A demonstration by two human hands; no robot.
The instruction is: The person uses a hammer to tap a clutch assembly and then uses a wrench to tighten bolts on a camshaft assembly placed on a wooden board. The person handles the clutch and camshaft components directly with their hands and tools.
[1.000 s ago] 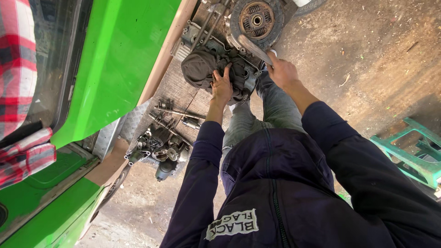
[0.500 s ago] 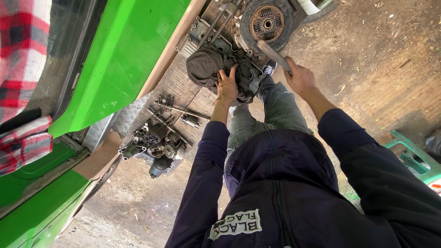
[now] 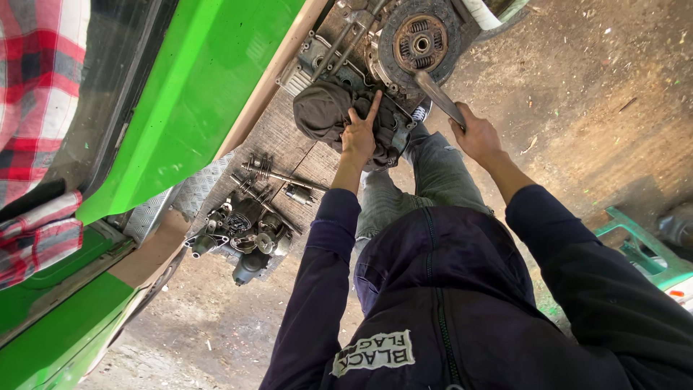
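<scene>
Our right hand point(image 3: 476, 133) is wrapped fully around the near end of a long metal handle point(image 3: 439, 97), whose far end meets the hub area of a round clutch disc point(image 3: 420, 43) on the engine assembly point(image 3: 339, 43). Our left hand point(image 3: 359, 133) is not gripping: it lies flat, index finger extended, on a dark cloth point(image 3: 325, 112) draped over the casing just left of the disc. We judge the work to be mid-course: the disc is still seated on the engine, the tool is engaged, and whether any fastener has yet loosened cannot be told. Nearer and to the left, removed parts point(image 3: 249, 231) and a few shafts lie on a wooden board point(image 3: 289, 137), beside a green vehicle body point(image 3: 195, 87). A green stool point(image 3: 639, 249) stands at right on the dirt floor point(image 3: 613, 87).
</scene>
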